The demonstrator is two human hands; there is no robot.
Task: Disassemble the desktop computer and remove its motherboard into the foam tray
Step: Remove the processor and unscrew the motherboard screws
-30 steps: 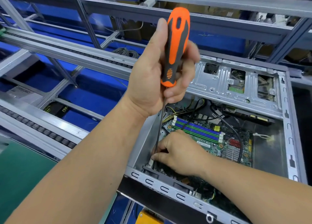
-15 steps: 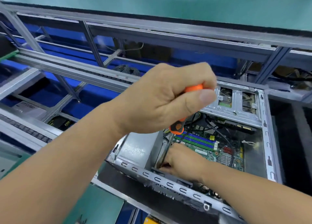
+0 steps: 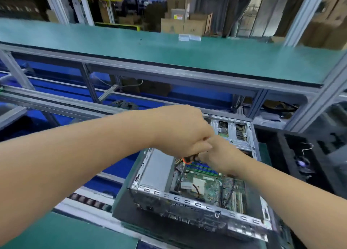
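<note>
Left hand (image 3: pixel 180 134) clenched around screwdriver (image 3: pixel 187 159), right hand (image 3: pixel 217 155) pinching near its handle above motherboard (image 3: pixel 210 186); keep shaft vertical, steady.

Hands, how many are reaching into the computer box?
2. The left hand is over the open computer case, gripping the orange screwdriver. The right hand meets it from the right, above the motherboard. No others show.
</note>
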